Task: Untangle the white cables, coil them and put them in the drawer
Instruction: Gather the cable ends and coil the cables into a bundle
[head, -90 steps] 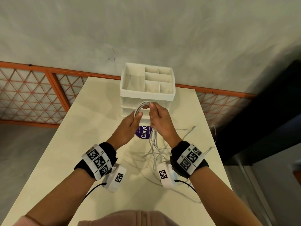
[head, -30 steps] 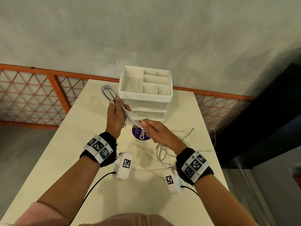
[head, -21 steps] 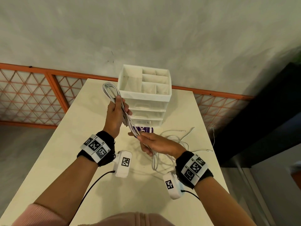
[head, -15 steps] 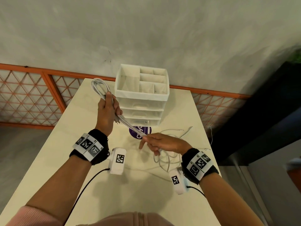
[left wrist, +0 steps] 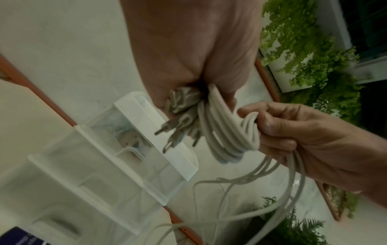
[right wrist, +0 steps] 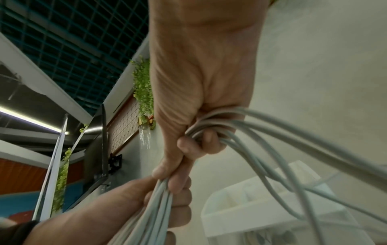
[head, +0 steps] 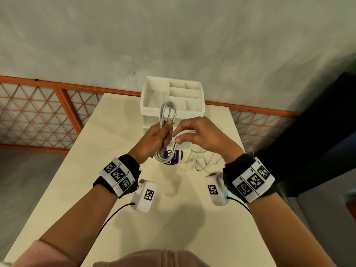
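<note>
I hold the coiled bundle of white cables (head: 167,120) up in front of me, above the tabletop (head: 173,218) and just in front of the white drawer unit (head: 173,110). My left hand (head: 154,140) is wrapped around the middle of the bundle, its fingers (head: 167,130) clenched on the strands, so one loop stands up over the organiser's top compartments and another hangs below my fist. My right hand (head: 202,134) grasps a few strands beside it, thumb and fingers curled round them. From the left wrist view, several plug ends (left wrist: 178,132) stick out of my left fist. The loose cable tails (head: 202,160) trail down onto the tabletop to the right, near a purple round label (head: 173,157) lying in front of the drawers.
</note>
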Motion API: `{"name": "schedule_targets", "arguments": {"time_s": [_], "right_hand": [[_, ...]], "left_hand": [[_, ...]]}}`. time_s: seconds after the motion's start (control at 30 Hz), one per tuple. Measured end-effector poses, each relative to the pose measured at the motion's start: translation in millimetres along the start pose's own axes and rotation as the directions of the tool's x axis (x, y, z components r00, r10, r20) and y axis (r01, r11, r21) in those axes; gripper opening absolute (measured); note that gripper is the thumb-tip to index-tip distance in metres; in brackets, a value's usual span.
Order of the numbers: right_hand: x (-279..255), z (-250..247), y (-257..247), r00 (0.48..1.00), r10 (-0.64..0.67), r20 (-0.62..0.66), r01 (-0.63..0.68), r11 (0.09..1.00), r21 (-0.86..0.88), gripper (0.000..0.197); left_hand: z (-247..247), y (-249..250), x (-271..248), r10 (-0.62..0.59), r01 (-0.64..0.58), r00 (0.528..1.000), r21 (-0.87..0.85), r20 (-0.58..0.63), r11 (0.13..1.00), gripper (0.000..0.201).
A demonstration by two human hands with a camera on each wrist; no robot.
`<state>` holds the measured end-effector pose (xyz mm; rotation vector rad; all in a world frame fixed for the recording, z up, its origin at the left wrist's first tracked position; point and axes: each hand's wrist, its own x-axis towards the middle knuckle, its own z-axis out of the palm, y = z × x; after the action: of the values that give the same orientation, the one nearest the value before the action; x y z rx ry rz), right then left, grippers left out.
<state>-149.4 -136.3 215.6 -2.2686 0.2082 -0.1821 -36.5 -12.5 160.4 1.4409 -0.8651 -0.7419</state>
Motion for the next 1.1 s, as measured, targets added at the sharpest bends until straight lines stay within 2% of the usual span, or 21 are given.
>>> {"name": "schedule_targets", "arguments": {"time_s": [0.13,0.3,0.43,0.57,0.67,0.77,0.83,0.93,1.03,1.1], "right_hand": [[1,1,-5,0.999,-0.039,-0.018,0.039,0.999,-0.008,0.02],[3,5,-8,0.997,-0.077,-0.017,0.076,0.996,-0.046,0.019],[4,6,-7,0.998,-0.068,-0.011,0.066,0.994,-0.092,0.037],[3,8,-1,0.996,-0.072,-0.054,0.063,0.986,-0.154,0.049],[2,-1,8,0.997,0.031,-0.064,-0.042,0.982,-0.184,0.04],[-2,-17,14,0.987,0.136,0.088,-0.119,0.978,-0.171,0.036],[-5,-21,12,0.982,0.127,0.14,-0.107,0.984,-0.14,0.035],[-5,-22,8,0.983,0.107,0.151,-0.094,0.991,-0.091,0.032],[-7,-23,1,0.983,0.088,0.162,-0.077,0.994,-0.073,0.031],[-8,-24,-1,0.983,0.078,0.168,-0.067,0.995,-0.072,0.029]], "left_hand": [[1,-2,1,0.021,-0.02,1.0,0.052,-0.017,0.998,0.042],[5,3,-5,-0.031,0.037,0.997,-0.078,0.074,0.996,0.043],[10,3,-9,-0.065,0.071,0.993,-0.056,0.1,0.996,0.05],[12,-3,-10,-0.103,0.129,0.983,-0.179,0.151,0.975,0.046],[6,-6,-10,-0.095,0.129,0.98,-0.198,0.173,0.972,0.041],[0,-6,-11,-0.099,0.136,0.977,-0.196,0.189,0.971,0.039],[-1,-6,-13,-0.11,0.146,0.974,-0.175,0.199,0.974,0.052],[2,-8,-13,-0.152,0.176,0.97,-0.118,0.19,0.977,0.086],[4,-5,-13,-0.203,0.238,0.959,-0.178,0.197,0.955,0.097],[6,-2,-14,-0.205,0.242,0.957,-0.175,0.207,0.954,0.089]]}}
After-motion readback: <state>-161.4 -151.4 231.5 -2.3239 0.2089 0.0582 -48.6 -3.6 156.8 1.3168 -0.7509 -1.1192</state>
